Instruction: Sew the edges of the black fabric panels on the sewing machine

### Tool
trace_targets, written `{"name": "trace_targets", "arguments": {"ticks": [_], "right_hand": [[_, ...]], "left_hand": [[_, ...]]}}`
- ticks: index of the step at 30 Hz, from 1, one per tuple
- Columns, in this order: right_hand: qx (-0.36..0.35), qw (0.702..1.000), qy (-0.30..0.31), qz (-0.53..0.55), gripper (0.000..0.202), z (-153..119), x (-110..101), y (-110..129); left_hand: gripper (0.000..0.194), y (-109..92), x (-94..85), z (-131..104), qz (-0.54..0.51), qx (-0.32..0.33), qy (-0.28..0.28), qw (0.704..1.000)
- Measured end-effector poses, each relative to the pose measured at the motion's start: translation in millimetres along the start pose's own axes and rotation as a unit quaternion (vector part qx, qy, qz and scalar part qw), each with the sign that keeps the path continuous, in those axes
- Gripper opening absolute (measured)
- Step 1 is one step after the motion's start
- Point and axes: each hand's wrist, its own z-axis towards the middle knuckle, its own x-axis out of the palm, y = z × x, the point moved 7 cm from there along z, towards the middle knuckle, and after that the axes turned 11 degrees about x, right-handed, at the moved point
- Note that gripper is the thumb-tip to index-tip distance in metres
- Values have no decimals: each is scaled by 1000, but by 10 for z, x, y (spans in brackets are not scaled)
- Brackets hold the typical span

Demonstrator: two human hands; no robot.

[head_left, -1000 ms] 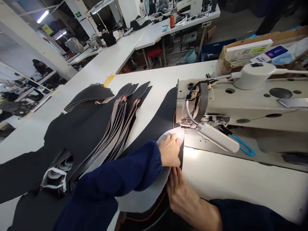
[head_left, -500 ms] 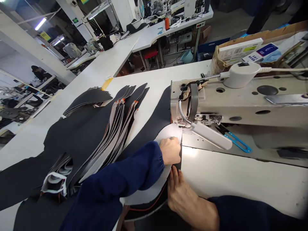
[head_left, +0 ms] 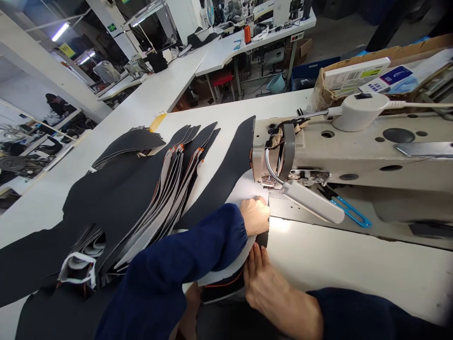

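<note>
A dark panel with a pale grey backing [head_left: 244, 189] lies on the table and runs under the head of the sewing machine [head_left: 272, 156]. Its dark far end reaches up beside the machine's left face. My left hand [head_left: 255, 216] is curled into a fist on the panel's edge, just in front of the needle area, with its fingertips hidden. Nearer to me, my right hand [head_left: 264, 278] rests on the panel's edge, fingers stretched and lying flat. An orange-red line of trim [head_left: 226, 283] shows along the panel's lower part, which hangs toward my lap.
Stacked dark and grey panels [head_left: 159, 212] cover the table to the left, with a white band [head_left: 76, 269] around one bundle. Blue thread snips [head_left: 350, 210] lie under the machine arm. A white lamp [head_left: 313, 200] hangs before the needle. Behind the machine stands a cardboard box [head_left: 320, 89].
The panel has slid away from me along the machine, its far end now reaching higher. My left hand has moved slightly forward and right with it. My right hand has barely moved.
</note>
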Motion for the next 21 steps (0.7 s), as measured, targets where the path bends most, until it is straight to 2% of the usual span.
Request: {"name": "trace_targets", "arguments": {"ticks": [2, 8, 11, 16, 21], "right_hand": [[5, 1000, 3, -3, 43, -4, 46, 7], [-34, 995, 81, -46, 33, 196, 34, -206], [-16, 995, 72, -63, 35, 241, 48, -235], [-8, 999, 14, -47, 40, 214, 62, -136], [-32, 997, 50, -47, 32, 288, 125, -246]], "left_hand": [[28, 1, -16, 7, -5, -4, 0, 1000], [34, -58, 69, -137, -22, 14, 25, 999], [31, -20, 76, -117, -9, 12, 9, 1000], [29, 53, 19, 7, 2, 4, -8, 1000], [29, 23, 63, -73, 0, 24, -2, 1000]]}}
